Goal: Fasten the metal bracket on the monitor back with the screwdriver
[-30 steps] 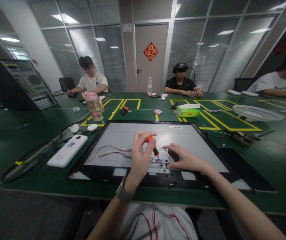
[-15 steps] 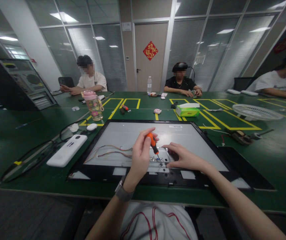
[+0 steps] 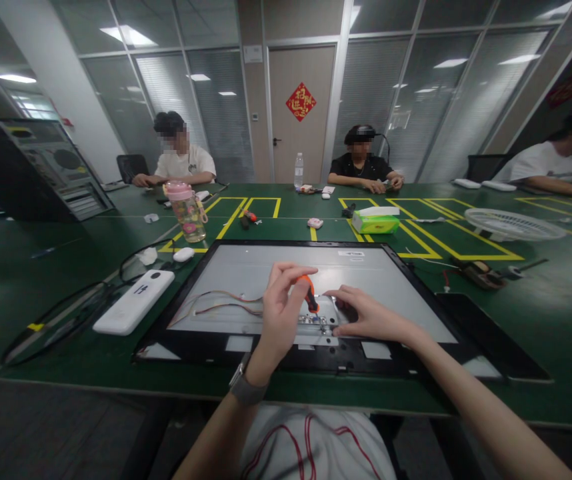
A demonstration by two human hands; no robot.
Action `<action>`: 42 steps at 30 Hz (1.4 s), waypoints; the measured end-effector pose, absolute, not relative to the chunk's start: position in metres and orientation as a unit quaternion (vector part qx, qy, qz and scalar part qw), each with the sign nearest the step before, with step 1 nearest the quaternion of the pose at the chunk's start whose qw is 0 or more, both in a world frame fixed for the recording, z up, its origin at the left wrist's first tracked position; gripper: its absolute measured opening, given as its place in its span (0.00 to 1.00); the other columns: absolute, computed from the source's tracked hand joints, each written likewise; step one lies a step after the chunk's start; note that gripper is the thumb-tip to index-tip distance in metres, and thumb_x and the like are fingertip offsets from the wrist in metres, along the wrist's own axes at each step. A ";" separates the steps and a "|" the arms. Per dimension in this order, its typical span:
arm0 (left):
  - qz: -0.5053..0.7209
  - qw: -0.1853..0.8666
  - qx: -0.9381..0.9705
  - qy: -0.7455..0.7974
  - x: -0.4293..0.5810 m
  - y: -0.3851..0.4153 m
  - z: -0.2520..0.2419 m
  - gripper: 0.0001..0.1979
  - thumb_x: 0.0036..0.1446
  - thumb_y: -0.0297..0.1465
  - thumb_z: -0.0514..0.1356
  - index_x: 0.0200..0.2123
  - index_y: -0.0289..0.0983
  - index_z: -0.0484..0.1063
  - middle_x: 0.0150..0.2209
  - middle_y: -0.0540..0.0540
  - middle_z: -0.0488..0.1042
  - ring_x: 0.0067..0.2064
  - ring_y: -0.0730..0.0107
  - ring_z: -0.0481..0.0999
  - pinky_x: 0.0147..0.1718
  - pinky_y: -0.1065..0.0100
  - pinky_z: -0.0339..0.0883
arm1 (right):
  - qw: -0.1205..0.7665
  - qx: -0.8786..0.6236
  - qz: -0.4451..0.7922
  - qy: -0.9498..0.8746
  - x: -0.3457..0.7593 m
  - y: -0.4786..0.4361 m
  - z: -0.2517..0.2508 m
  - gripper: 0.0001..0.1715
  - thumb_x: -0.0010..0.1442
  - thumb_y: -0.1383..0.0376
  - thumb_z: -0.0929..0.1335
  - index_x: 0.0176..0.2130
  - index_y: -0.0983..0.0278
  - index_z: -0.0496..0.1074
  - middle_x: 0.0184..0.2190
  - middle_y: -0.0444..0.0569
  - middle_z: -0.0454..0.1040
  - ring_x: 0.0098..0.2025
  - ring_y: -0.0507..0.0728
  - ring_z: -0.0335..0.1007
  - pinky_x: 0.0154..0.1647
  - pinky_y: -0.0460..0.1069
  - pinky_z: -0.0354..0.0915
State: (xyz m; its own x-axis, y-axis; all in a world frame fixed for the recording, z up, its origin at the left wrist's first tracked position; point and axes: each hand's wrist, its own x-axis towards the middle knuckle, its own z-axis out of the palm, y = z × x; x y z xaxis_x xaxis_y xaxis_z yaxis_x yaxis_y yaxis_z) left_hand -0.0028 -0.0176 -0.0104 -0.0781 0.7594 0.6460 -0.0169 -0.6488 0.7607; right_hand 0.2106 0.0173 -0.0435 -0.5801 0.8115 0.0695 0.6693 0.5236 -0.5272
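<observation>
An orange-and-black screwdriver (image 3: 310,297) is in my left hand (image 3: 282,303), its handle between thumb and fingers. It leans with its tip down at a small circuit board (image 3: 316,320) on a metal plate in the middle of a display panel (image 3: 236,267). Thin wires (image 3: 223,295) run left from there, partly behind my left hand. At the plate's right end rests my right hand (image 3: 363,313), thumb and fingers curved and apart, fingertips touching near the plate's edge. The panel lies back side up in a black frame.
Left of the panel lie a white power bank (image 3: 133,303) and a black cable (image 3: 56,317). A pink-lidded bottle (image 3: 186,212) and a green tissue pack (image 3: 376,220) stand behind it. To the right lies a dark flat slab (image 3: 491,337). Several people sit around the green table.
The screwdriver handle has dipped slightly and turned within my left hand, whose fingers have shifted over it. My right hand stays put. A person at far left has lowered their hands.
</observation>
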 end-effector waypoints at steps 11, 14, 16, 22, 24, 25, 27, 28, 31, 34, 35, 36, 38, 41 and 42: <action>0.663 0.256 0.629 0.315 -0.002 -0.016 -0.011 0.08 0.62 0.34 0.59 0.41 0.39 0.77 0.38 0.46 0.71 0.41 0.70 0.73 0.42 0.69 0.68 | 0.153 -0.431 0.229 -0.859 0.210 0.016 -0.042 0.41 0.51 0.51 0.74 0.59 0.64 0.65 0.41 0.52 0.68 0.44 0.62 0.65 0.46 0.55 0.64; 0.650 0.306 0.625 0.305 -0.002 -0.018 -0.012 0.13 0.66 0.35 0.52 0.47 0.39 0.74 0.39 0.46 0.73 0.40 0.69 0.75 0.41 0.68 0.69 | 0.153 -0.434 0.232 -0.857 0.210 0.016 -0.041 0.40 0.51 0.51 0.74 0.59 0.63 0.65 0.41 0.52 0.68 0.45 0.62 0.64 0.47 0.56 0.64; 0.647 0.346 0.614 0.290 -0.001 -0.019 -0.012 0.15 0.68 0.35 0.50 0.51 0.39 0.72 0.41 0.44 0.75 0.43 0.68 0.76 0.44 0.66 0.70 | 0.153 -0.437 0.234 -0.855 0.210 0.015 -0.041 0.40 0.51 0.52 0.74 0.59 0.63 0.65 0.42 0.52 0.68 0.45 0.62 0.64 0.48 0.56 0.64; 0.643 0.345 0.626 0.275 -0.001 -0.018 -0.013 0.14 0.66 0.34 0.53 0.50 0.39 0.72 0.44 0.43 0.75 0.43 0.66 0.76 0.44 0.64 0.70 | 0.159 -0.428 0.227 -0.860 0.210 0.016 -0.042 0.39 0.52 0.50 0.74 0.58 0.62 0.66 0.40 0.50 0.68 0.44 0.62 0.65 0.46 0.55 0.64; 0.654 0.293 0.633 0.293 -0.001 -0.017 -0.014 0.09 0.62 0.32 0.59 0.45 0.40 0.76 0.40 0.45 0.73 0.41 0.68 0.74 0.42 0.67 0.69 | 0.156 -0.426 0.225 -0.862 0.210 0.016 -0.042 0.40 0.51 0.50 0.73 0.58 0.62 0.66 0.39 0.50 0.68 0.43 0.62 0.65 0.45 0.55 0.64; 0.662 0.264 0.632 0.304 -0.001 -0.017 -0.014 0.07 0.59 0.32 0.62 0.41 0.41 0.77 0.38 0.46 0.71 0.40 0.69 0.73 0.41 0.68 0.68 | 0.155 -0.426 0.225 -0.862 0.211 0.017 -0.042 0.40 0.51 0.49 0.73 0.58 0.63 0.66 0.39 0.50 0.68 0.43 0.62 0.65 0.45 0.55 0.64; 0.673 0.224 0.626 0.323 -0.002 -0.017 -0.014 0.05 0.57 0.32 0.63 0.38 0.41 0.78 0.37 0.47 0.69 0.39 0.70 0.71 0.41 0.68 0.67 | 0.154 -0.427 0.226 -0.862 0.211 0.017 -0.042 0.40 0.52 0.49 0.73 0.58 0.63 0.66 0.39 0.51 0.67 0.43 0.62 0.64 0.45 0.55 0.64; 0.674 0.221 0.625 0.326 -0.002 -0.017 -0.015 0.06 0.59 0.33 0.61 0.39 0.41 0.78 0.38 0.47 0.69 0.40 0.70 0.71 0.41 0.67 0.67 | 0.154 -0.427 0.226 -0.862 0.211 0.017 -0.042 0.40 0.52 0.49 0.73 0.58 0.63 0.65 0.40 0.51 0.67 0.44 0.62 0.64 0.46 0.55 0.64; 0.658 0.263 0.634 0.309 -0.002 -0.018 -0.015 0.14 0.66 0.34 0.51 0.46 0.41 0.76 0.43 0.44 0.70 0.42 0.68 0.73 0.42 0.65 0.69 | 0.153 -0.429 0.224 -0.861 0.210 0.017 -0.042 0.41 0.52 0.49 0.73 0.59 0.63 0.65 0.40 0.51 0.67 0.43 0.62 0.64 0.45 0.55 0.64; 0.646 0.279 0.647 0.293 -0.002 -0.019 -0.014 0.14 0.67 0.33 0.51 0.47 0.40 0.74 0.41 0.45 0.71 0.40 0.69 0.73 0.40 0.66 0.68 | 0.155 -0.429 0.221 -0.862 0.209 0.017 -0.042 0.41 0.51 0.49 0.74 0.58 0.62 0.66 0.39 0.51 0.68 0.42 0.62 0.65 0.44 0.54 0.64; 0.647 0.266 0.650 0.296 -0.002 -0.018 -0.014 0.12 0.65 0.33 0.54 0.46 0.40 0.75 0.39 0.45 0.71 0.39 0.70 0.72 0.40 0.67 0.68 | 0.156 -0.428 0.220 -0.862 0.209 0.017 -0.042 0.41 0.51 0.49 0.74 0.58 0.62 0.66 0.39 0.51 0.68 0.42 0.62 0.65 0.43 0.54 0.64; 0.652 0.247 0.651 0.300 -0.001 -0.018 -0.014 0.09 0.64 0.33 0.57 0.43 0.40 0.76 0.38 0.46 0.70 0.38 0.70 0.71 0.39 0.68 0.67 | 0.157 -0.427 0.220 -0.863 0.209 0.017 -0.042 0.41 0.51 0.49 0.74 0.58 0.62 0.66 0.39 0.50 0.68 0.42 0.61 0.65 0.43 0.54 0.64; 0.664 0.215 0.646 0.310 -0.001 -0.017 -0.014 0.06 0.60 0.33 0.61 0.39 0.40 0.77 0.36 0.47 0.69 0.38 0.69 0.70 0.39 0.68 0.66 | 0.155 -0.427 0.221 -0.863 0.209 0.017 -0.041 0.40 0.52 0.49 0.73 0.59 0.61 0.66 0.38 0.50 0.67 0.41 0.61 0.64 0.43 0.54 0.64; 0.661 0.219 0.642 0.321 -0.002 -0.018 -0.015 0.09 0.62 0.34 0.58 0.40 0.41 0.77 0.37 0.46 0.69 0.39 0.68 0.70 0.40 0.67 0.67 | 0.153 -0.428 0.222 -0.863 0.209 0.017 -0.041 0.40 0.52 0.49 0.73 0.59 0.61 0.66 0.38 0.50 0.67 0.41 0.61 0.64 0.43 0.54 0.64; 0.657 0.232 0.642 0.321 -0.003 -0.019 -0.015 0.11 0.64 0.34 0.54 0.43 0.41 0.77 0.40 0.46 0.69 0.40 0.68 0.71 0.41 0.67 0.67 | 0.153 -0.427 0.221 -0.863 0.209 0.017 -0.041 0.40 0.52 0.49 0.73 0.58 0.61 0.66 0.38 0.50 0.67 0.41 0.61 0.64 0.43 0.55 0.64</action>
